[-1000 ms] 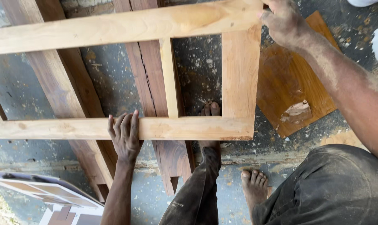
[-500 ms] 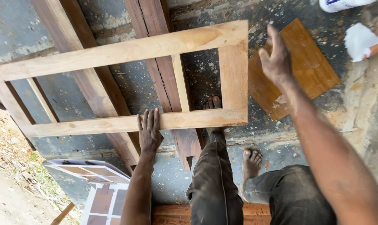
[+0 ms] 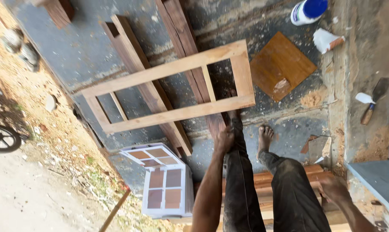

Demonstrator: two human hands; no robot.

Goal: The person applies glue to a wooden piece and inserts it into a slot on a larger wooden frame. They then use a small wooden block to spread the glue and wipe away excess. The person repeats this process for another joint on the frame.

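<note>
A pale wooden frame (image 3: 177,114) with two thin cross bars lies flat on dark planks (image 3: 138,68) on the grey floor. One of my bare feet (image 3: 234,115) touches its near rail; the other foot (image 3: 265,136) stands on the floor beside it. My left hand (image 3: 224,138) is off the frame and rests on my left leg with its fingers curled. Low at the right, my right hand (image 3: 334,190) lies on stacked wooden planks (image 3: 314,172) behind me, its fingers partly hidden.
A brown square board (image 3: 280,64) lies right of the frame, with a white and blue bottle (image 3: 308,9) and crumpled paper (image 3: 325,41) beyond. A putty knife (image 3: 372,103) is at the right. A white panelled piece (image 3: 166,184) lies near my left side. Sandy ground and a bicycle wheel (image 3: 1,137) are at the left.
The view has pulled up and away from the frame. My left hand left the near rail and went to my leg. My right hand dropped from near the frame's corner to the planks behind me.
</note>
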